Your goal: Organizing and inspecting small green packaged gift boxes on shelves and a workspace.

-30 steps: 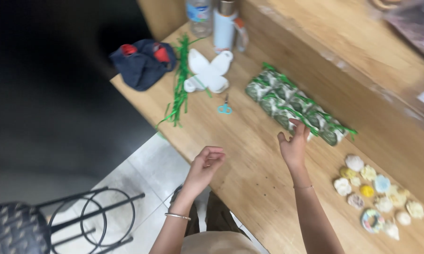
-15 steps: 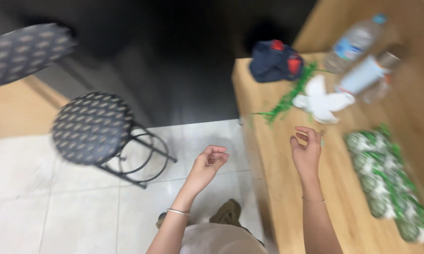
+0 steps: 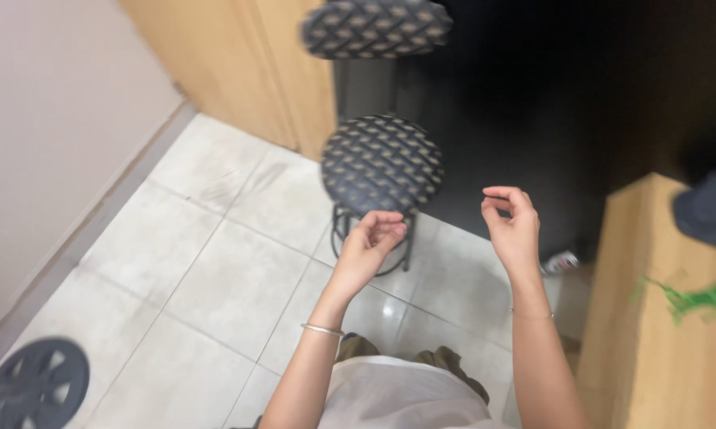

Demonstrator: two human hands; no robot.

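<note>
Round stool [image 3: 382, 163] with woven dark seat, stood on the tiled floor [image 3: 215, 262] just beyond both hands; left hand [image 3: 371, 246] and right hand [image 3: 510, 226] are held loosely curled, nothing grasped.

A round stool [image 3: 382, 163] with a dark seat woven in a pale diamond pattern stands upright on thin black metal legs on the light tiled floor, just beyond the curled fingers of the empty left hand [image 3: 371, 242] and right hand [image 3: 513, 226]
</note>
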